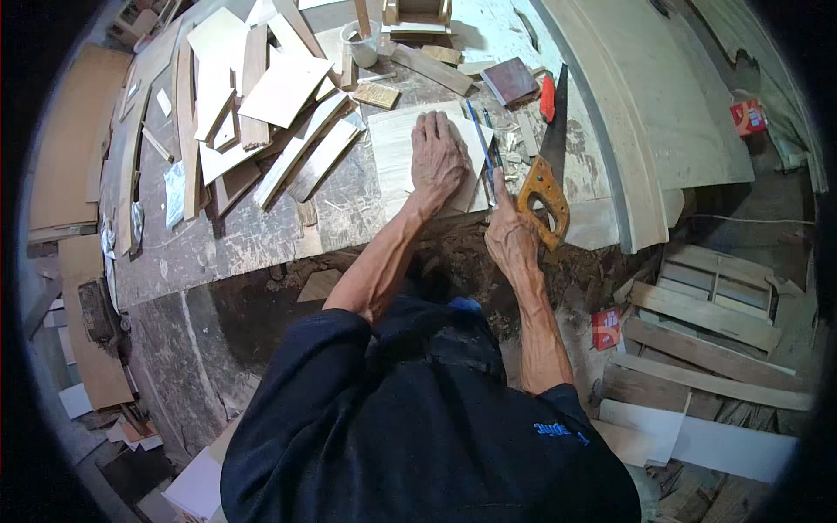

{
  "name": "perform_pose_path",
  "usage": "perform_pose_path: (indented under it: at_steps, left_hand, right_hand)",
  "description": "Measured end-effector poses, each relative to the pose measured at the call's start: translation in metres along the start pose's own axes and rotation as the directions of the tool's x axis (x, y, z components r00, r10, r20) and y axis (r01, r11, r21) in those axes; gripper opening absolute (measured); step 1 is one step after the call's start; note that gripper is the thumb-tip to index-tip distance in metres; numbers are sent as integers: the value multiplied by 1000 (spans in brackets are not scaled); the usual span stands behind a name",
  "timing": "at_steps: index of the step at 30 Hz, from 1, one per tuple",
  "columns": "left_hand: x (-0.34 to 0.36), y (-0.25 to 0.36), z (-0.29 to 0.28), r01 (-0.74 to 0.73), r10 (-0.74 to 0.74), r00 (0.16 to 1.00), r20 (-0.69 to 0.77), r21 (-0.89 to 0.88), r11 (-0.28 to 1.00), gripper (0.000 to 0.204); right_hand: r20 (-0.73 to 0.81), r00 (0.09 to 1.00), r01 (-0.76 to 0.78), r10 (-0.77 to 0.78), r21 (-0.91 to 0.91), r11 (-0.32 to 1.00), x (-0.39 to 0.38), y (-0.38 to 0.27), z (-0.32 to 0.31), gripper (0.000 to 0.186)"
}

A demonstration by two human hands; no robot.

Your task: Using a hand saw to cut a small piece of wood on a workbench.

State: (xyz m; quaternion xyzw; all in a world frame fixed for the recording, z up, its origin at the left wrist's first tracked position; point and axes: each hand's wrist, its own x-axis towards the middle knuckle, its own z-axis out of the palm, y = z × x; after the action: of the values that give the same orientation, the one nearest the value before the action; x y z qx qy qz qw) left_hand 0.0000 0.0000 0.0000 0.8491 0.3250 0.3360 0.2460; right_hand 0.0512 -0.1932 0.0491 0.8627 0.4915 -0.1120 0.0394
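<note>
From here I see my left hand (438, 161) flat on the pale square board (392, 161) at the workbench's (253, 253) near edge, fingers nearly together; my right hand (513, 235) stretches its index finger to a slim blue tool (479, 135), grip unclear. The board looks whole, so I judge little done and most remaining.

The board (391, 161) is pale cream, the slim rod (479, 131) blue, the saw (547, 164) amber-handled, the worktop (218, 257) grey-brown with whitish speckles.
</note>
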Motion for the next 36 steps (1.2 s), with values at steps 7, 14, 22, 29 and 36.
perform_pose_path:
  at_steps: [7,14,22,29,36]
  left_hand:
    - [3,14,-17,-68,31,993,112,338,939,48]
    - [5,20,-22,-47,18,996,92,325,945,49]
    - [7,20,-15,-91,66,994,84,341,936,49]
    - [3,11,-18,-64,41,996,76,340,938,48]
    - [2,13,-17,-85,65,995,71,345,935,48]
  right_hand:
    - [-47,993,-85,104,300,950,-9,-19,-56,81]
    - [-129,989,-29,78,345,938,-43,-9,-47,72]
    - [-227,972,24,58,344,939,-12,-7,-36,68]
    - [-273,962,130,-28,364,922,-25,-5,-35,80]
    - [-451,890,244,-69,343,907,-28,-4,-34,67]
